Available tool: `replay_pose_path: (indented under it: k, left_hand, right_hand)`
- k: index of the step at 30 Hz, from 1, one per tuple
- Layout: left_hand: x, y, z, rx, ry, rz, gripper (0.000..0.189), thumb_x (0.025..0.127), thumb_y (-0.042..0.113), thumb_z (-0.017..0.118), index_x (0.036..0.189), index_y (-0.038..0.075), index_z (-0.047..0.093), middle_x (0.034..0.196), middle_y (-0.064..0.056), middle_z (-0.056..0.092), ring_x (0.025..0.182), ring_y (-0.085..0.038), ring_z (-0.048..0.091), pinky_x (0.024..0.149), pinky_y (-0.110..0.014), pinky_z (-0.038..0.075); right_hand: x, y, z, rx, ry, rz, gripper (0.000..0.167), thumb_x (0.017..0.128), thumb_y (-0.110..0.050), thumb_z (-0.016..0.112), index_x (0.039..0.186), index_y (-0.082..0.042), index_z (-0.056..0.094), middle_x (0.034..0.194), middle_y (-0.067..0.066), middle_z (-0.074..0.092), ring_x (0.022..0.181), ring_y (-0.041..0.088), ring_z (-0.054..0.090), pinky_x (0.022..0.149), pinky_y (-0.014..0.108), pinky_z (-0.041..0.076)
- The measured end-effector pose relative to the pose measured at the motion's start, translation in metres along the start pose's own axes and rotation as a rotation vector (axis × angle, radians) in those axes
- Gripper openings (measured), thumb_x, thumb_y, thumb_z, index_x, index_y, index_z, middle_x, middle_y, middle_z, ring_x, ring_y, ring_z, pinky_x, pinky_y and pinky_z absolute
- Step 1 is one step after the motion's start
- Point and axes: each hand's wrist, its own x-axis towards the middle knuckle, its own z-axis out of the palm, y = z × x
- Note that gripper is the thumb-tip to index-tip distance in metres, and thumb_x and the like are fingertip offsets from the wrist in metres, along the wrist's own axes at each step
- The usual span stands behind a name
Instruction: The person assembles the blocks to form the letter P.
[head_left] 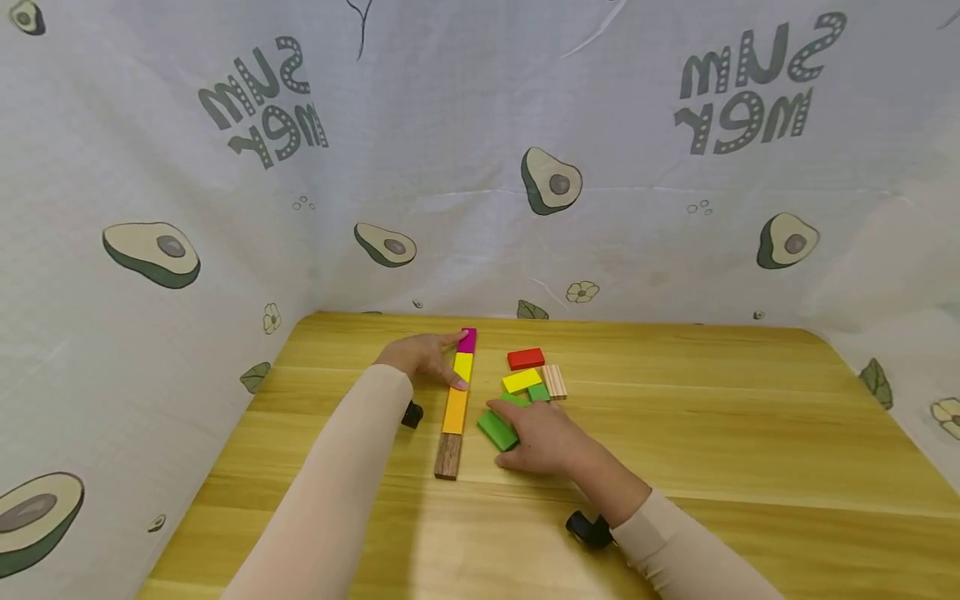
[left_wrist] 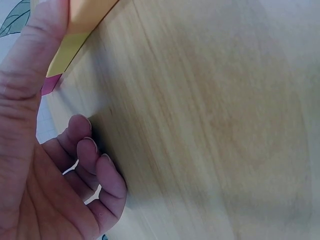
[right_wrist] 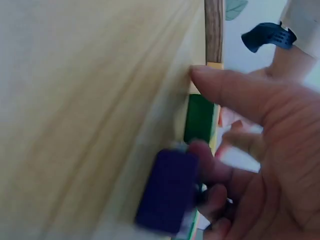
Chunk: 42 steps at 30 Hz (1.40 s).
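Observation:
A straight row holds a magenta block [head_left: 468,342], a yellow block [head_left: 463,365], an orange block [head_left: 455,411] and a dark brown wooden block [head_left: 447,458]. My left hand [head_left: 420,357] rests at its far end, index fingertip on the magenta block, thumb at the yellow-orange joint. Its other fingers curl loosely near the table in the left wrist view. My right hand [head_left: 543,437] reaches over the loose blocks, thumb and index spread around a green block [head_left: 497,430]. A dark blue block [right_wrist: 168,191] lies by its fingertips in the right wrist view, hidden in the head view.
Beyond the right hand lie a red block [head_left: 526,359], another yellow block [head_left: 522,381], a small green block [head_left: 538,392] and a striped light wood block [head_left: 554,382]. A patterned white sheet [head_left: 465,167] stands behind the wooden table [head_left: 712,400].

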Motion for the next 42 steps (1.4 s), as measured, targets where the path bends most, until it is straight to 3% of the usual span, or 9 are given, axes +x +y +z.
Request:
replay_pose_path:
  k: [3, 7, 10, 14, 23, 29, 35, 39, 42]
  left_hand:
    - [0.001, 0.0, 0.001, 0.005, 0.006, 0.0, 0.114, 0.067, 0.071, 0.082, 0.158, 0.056, 0.016, 0.17, -0.009, 0.027, 0.153, -0.039, 0.031, 0.122, -0.059, 0.032]
    - [0.004, -0.001, 0.002, -0.006, 0.007, -0.01, 0.114, 0.066, 0.071, 0.083, 0.158, 0.056, 0.016, 0.17, -0.008, 0.026, 0.154, -0.039, 0.03, 0.123, -0.059, 0.032]
    - [0.005, -0.002, 0.002, -0.013, 0.007, -0.015, 0.115, 0.065, 0.071, 0.083, 0.157, 0.057, 0.017, 0.171, -0.008, 0.026, 0.154, -0.039, 0.03, 0.123, -0.059, 0.032]
    - [0.006, -0.003, 0.003, -0.017, 0.01, -0.02, 0.116, 0.064, 0.071, 0.084, 0.157, 0.058, 0.017, 0.17, -0.008, 0.027, 0.154, -0.038, 0.031, 0.123, -0.059, 0.032]
    - [0.005, -0.003, 0.002, -0.006, 0.002, -0.007, 0.114, 0.065, 0.072, 0.083, 0.157, 0.058, 0.016, 0.171, -0.008, 0.025, 0.154, -0.038, 0.03, 0.122, -0.06, 0.032]
    - [0.004, -0.003, 0.002, -0.003, 0.003, 0.01, 0.113, 0.067, 0.071, 0.083, 0.157, 0.058, 0.016, 0.171, -0.008, 0.025, 0.154, -0.038, 0.03, 0.122, -0.061, 0.032]
    - [0.004, -0.003, 0.002, 0.008, 0.01, 0.013, 0.112, 0.068, 0.071, 0.082, 0.158, 0.057, 0.016, 0.171, -0.008, 0.026, 0.154, -0.037, 0.03, 0.122, -0.06, 0.032]
    - [0.002, -0.002, 0.002, 0.019, 0.011, 0.021, 0.112, 0.069, 0.072, 0.081, 0.158, 0.057, 0.015, 0.17, -0.009, 0.026, 0.154, -0.037, 0.031, 0.122, -0.06, 0.032]
    - [0.001, -0.002, 0.002, 0.035, 0.012, 0.024, 0.111, 0.07, 0.072, 0.08, 0.158, 0.056, 0.014, 0.171, -0.008, 0.025, 0.154, -0.037, 0.03, 0.122, -0.061, 0.032]
  right_hand:
    - [0.0, -0.003, 0.0, 0.029, -0.029, -0.003, 0.07, 0.087, -0.027, 0.078, 0.15, -0.019, 0.05, 0.122, 0.005, 0.071, 0.104, 0.024, 0.06, 0.105, 0.055, 0.045]
    - [0.0, -0.009, 0.001, 0.039, -0.041, 0.001, 0.066, 0.084, -0.037, 0.082, 0.14, -0.012, 0.056, 0.107, 0.002, 0.07, 0.094, 0.019, 0.058, 0.098, 0.049, 0.046]
    - [-0.001, -0.011, 0.003, 0.027, -0.007, -0.026, 0.068, 0.078, -0.046, 0.086, 0.132, -0.012, 0.061, 0.107, 0.0, 0.067, 0.095, 0.017, 0.056, 0.093, 0.046, 0.047]
    - [-0.003, -0.01, 0.007, 0.007, 0.047, -0.106, 0.064, 0.077, -0.044, 0.087, 0.129, -0.013, 0.064, 0.12, 0.002, 0.061, 0.107, 0.018, 0.053, 0.097, 0.044, 0.05]
    - [-0.008, -0.019, 0.009, 0.031, 0.093, -0.183, 0.063, 0.076, -0.047, 0.087, 0.121, -0.008, 0.064, 0.11, 0.001, 0.06, 0.098, 0.013, 0.052, 0.09, 0.035, 0.054]
    - [-0.016, -0.043, 0.012, 0.085, 0.017, -0.266, 0.062, 0.079, -0.056, 0.084, 0.123, -0.017, 0.062, 0.111, -0.005, 0.057, 0.096, 0.007, 0.051, 0.087, 0.025, 0.052]
    - [-0.019, -0.063, 0.024, 0.017, -0.052, -0.335, 0.063, 0.078, -0.061, 0.082, 0.121, -0.021, 0.06, 0.112, -0.007, 0.057, 0.098, 0.004, 0.05, 0.087, 0.02, 0.051]
    - [-0.018, -0.064, 0.029, -0.001, -0.061, -0.313, 0.066, 0.077, -0.064, 0.082, 0.121, -0.021, 0.058, 0.11, -0.009, 0.057, 0.095, 0.004, 0.05, 0.083, 0.02, 0.05]
    - [-0.015, -0.063, 0.03, 0.044, -0.064, -0.281, 0.068, 0.081, -0.066, 0.077, 0.126, -0.021, 0.056, 0.114, -0.007, 0.06, 0.098, 0.005, 0.054, 0.087, 0.024, 0.053]
